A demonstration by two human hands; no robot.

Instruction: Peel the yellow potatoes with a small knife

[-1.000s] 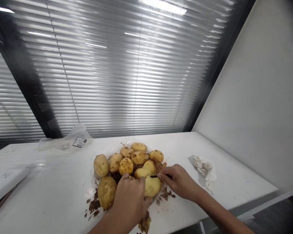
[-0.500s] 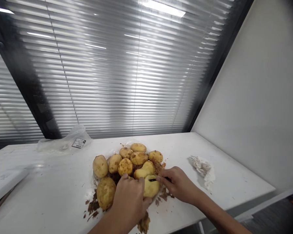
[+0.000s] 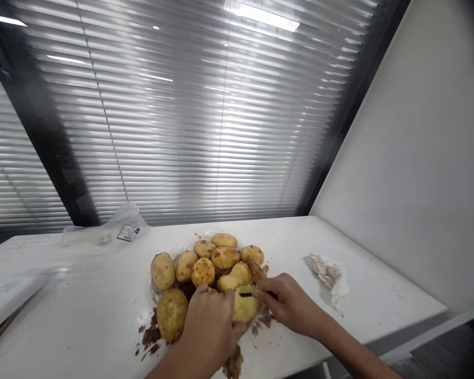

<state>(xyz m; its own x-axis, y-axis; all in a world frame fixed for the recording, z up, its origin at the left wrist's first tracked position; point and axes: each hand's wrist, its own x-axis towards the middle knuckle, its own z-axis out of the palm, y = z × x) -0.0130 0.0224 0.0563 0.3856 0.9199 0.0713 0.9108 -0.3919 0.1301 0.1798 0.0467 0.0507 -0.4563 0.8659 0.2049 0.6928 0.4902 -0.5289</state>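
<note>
My left hand (image 3: pixel 210 323) is closed around a peeled, pale yellow potato (image 3: pixel 245 310), gripping it from the left over the near side of a pile. In my right hand (image 3: pixel 286 302) is a small dark peeler (image 3: pixel 245 295), its black end resting against the top of that potato. Most of its handle is hidden by my fingers. A partly peeled potato (image 3: pixel 237 276) lies just behind. Left of my left hand sits a large unpeeled potato (image 3: pixel 172 314), and several more potatoes (image 3: pixel 224 257) are heaped farther back among brown peelings.
Brown peel scraps (image 3: pixel 150 334) lie scattered on the white table (image 3: pixel 102 310). A clear plastic bag (image 3: pixel 106 231) with a label is at the back left. A crumpled tissue (image 3: pixel 332 276) lies on the right. Blinds stand behind the table, and a white wall borders it on the right.
The peeler and my right hand have shifted very slightly down over the potato. My left hand keeps its hold. Otherwise the view has only moved a little.
</note>
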